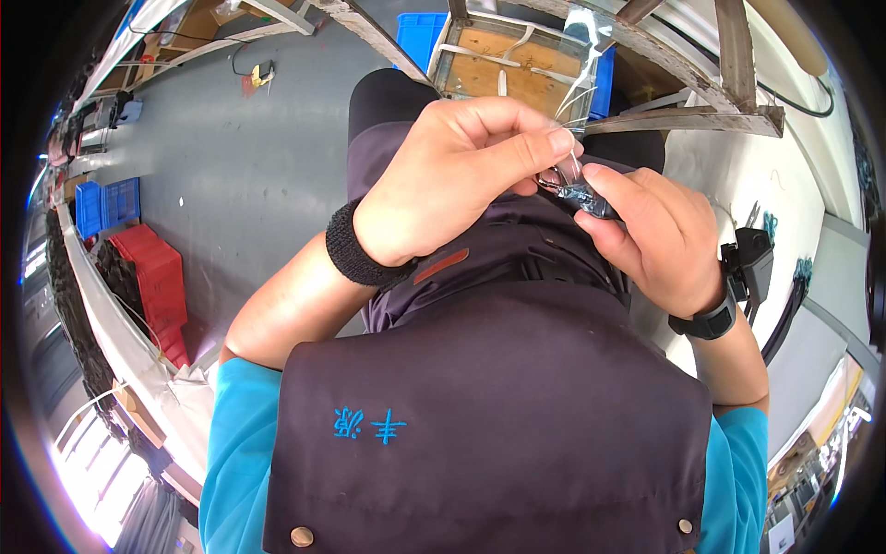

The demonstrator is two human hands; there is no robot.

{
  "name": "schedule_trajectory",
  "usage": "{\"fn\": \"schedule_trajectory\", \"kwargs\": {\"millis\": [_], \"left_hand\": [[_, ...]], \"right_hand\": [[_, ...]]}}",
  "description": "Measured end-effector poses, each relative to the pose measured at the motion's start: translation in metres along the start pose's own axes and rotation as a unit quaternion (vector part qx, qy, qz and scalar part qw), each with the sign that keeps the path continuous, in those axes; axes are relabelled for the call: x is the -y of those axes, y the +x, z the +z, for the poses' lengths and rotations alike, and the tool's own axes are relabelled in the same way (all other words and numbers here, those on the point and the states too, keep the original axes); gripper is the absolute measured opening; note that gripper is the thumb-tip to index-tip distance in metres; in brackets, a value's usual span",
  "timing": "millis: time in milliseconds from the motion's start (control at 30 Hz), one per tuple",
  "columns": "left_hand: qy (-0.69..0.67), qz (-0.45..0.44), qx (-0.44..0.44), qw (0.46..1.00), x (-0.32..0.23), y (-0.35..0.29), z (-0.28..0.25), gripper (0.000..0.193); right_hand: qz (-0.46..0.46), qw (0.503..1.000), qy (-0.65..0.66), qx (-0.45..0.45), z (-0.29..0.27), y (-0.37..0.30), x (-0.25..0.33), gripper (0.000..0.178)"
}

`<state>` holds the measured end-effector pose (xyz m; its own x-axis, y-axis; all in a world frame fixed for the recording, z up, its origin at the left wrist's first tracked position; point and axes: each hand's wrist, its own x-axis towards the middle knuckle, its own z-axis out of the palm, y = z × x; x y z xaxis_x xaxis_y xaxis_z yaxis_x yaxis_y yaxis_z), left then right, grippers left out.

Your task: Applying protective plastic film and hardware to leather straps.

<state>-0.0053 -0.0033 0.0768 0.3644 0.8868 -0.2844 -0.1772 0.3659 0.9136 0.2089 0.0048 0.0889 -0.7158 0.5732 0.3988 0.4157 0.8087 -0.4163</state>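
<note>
Pinching a small dark metal part [580,196] in crinkly clear film [574,166].

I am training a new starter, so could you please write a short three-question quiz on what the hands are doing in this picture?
1. True or false: both hands pinch the same small dark part in front of the apron.
2. Which hand wears the black sweatband? A) left B) right C) neither
3. Fill in: the red crates stand on the grey floor to the person's ____ side.

Key:
1. True. The left hand and the right hand both have fingertips on it, and a clear film strip rises from it.
2. A. The right wrist bears a black watch band.
3. Left.
</note>
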Motion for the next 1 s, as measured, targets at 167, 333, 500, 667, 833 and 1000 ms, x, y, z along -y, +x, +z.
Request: {"fn": "schedule_trajectory", "kwargs": {"millis": [167,333,500,667,833,1000], "left_hand": [[0.034,0.054,0.003,0.998,0.003,0.001,-0.001,0.018],[0.021,0.069,0.024,0.997,0.004,0.0,-0.004,0.014],[0.032,0.068,0.03,0.997,0.014,-0.007,-0.006,0.027],[-0.002,0.006,-0.021,1.0,0.011,-0.013,-0.007,0.02],[-0.088,-0.055,-0.014,0.994,0.009,-0.015,-0.004,0.019],[-0.102,0.002,-0.004,0.995,0.018,-0.016,-0.005,0.028]], "right_hand": [[0.019,0.999,0.029,0.02,-0.005,0.006,0.0,0.022],[0.086,0.989,0.111,0.047,-0.004,0.006,-0.003,0.016],[0.366,0.805,0.418,0.209,-0.015,0.018,-0.009,0.03],[0.336,0.843,0.418,0.043,0.002,0.006,-0.001,0.024],[0.087,0.984,0.143,-0.061,0.02,-0.003,0.003,0.036],[0.104,0.982,0.142,-0.067,0.015,0.003,0.003,0.026]]}}
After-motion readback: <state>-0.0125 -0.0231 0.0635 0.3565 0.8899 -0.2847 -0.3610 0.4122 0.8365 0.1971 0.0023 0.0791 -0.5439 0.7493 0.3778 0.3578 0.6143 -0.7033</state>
